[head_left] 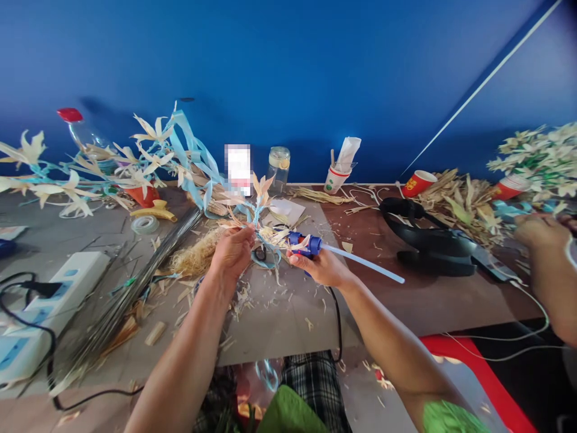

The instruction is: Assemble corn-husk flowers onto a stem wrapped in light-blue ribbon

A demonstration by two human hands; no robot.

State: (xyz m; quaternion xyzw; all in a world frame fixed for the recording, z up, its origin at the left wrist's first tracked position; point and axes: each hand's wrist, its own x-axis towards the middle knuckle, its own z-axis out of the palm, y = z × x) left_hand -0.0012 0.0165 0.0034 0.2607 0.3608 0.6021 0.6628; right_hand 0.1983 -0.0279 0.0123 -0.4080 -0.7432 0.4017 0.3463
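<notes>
My left hand (234, 245) is closed in a pinch at the base of a corn-husk flower (261, 193), whose stem is wrapped in light blue ribbon. My right hand (325, 264) grips a blue hot glue gun (311, 244); a long translucent glue stick (367, 263) sticks out of its back end. The gun's nose points toward the flower stem, among pale husk strips (274, 236); whether its tip touches the stem I cannot tell. Below my left hand lies a tuft of tan fibre (193, 258). Husk scraps are scattered around both hands.
At left are a bundle of thin wires (130, 297), a white power strip (67, 294), a tape roll (144, 224) and finished husk flowers (153, 129). A glass jar (278, 171) stands behind. To the right lie black headphones (424, 234); another person's hand (541, 234) works beyond.
</notes>
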